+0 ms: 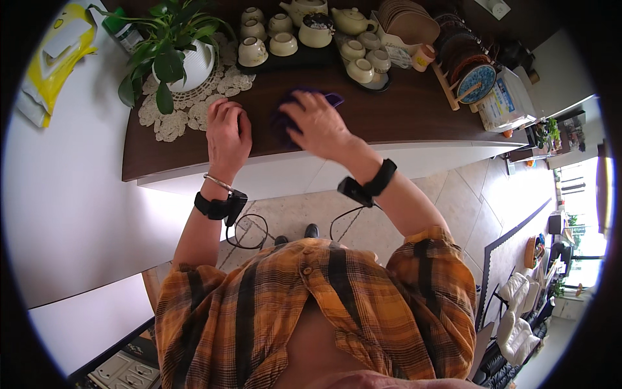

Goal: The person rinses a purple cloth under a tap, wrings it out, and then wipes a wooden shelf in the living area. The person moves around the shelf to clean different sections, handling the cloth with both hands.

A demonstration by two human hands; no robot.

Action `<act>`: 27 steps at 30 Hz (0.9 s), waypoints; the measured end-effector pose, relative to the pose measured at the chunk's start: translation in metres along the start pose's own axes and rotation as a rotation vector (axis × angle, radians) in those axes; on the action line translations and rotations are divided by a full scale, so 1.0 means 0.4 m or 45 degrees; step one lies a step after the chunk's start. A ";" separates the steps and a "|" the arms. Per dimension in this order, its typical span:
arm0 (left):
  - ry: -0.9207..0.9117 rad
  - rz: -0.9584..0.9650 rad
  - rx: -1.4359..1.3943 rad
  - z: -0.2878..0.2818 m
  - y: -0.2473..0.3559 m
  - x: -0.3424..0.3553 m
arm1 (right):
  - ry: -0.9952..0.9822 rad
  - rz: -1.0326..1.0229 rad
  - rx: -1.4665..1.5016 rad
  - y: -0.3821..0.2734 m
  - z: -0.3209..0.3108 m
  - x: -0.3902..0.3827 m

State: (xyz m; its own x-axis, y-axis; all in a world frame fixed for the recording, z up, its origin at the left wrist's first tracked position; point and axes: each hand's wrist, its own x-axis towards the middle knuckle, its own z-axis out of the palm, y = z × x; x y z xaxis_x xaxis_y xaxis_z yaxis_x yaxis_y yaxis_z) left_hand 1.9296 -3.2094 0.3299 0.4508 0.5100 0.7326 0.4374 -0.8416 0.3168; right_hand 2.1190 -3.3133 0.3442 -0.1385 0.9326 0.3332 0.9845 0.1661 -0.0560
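My right hand (317,123) presses on a dark purple cloth (334,99) on the dark brown wooden countertop (272,146), its fingers bent over the cloth. Much of the cloth is hidden under the palm, and its outline is slightly blurred. To the left, my left hand (228,133) rests at the counter's front part, fingers loosely bent and thumb apart, with nothing seen in it. Its fingertips are beside a cream crocheted doily (168,123). A white pot (192,68) with a leafy green plant (170,61) stands on that doily.
Cream cups (253,52), a teapot (353,21) and a lidded pot (316,31) stand on dark trays at the back. Farther right are a wooden rack (447,87) with a blue patterned plate (476,84) and a white box (508,104). A yellow package (61,61) is far left.
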 end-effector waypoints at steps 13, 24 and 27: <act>0.020 -0.016 0.015 0.001 0.001 -0.004 | -0.243 0.328 0.136 0.091 -0.013 0.088; 0.110 -0.066 -0.067 -0.005 -0.006 -0.007 | -0.110 0.154 0.500 0.034 -0.046 0.012; 0.078 -0.082 -0.185 -0.015 0.007 0.000 | -0.111 0.365 0.388 0.033 -0.020 0.013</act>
State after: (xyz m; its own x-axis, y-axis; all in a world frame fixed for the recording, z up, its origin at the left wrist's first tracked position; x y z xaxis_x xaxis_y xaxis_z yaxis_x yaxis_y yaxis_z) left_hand 1.9262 -3.2129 0.3342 0.3753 0.5560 0.7417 0.3447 -0.8265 0.4451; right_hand 2.1321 -3.3088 0.3526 0.1146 0.9764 0.1833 0.9095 -0.0289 -0.4148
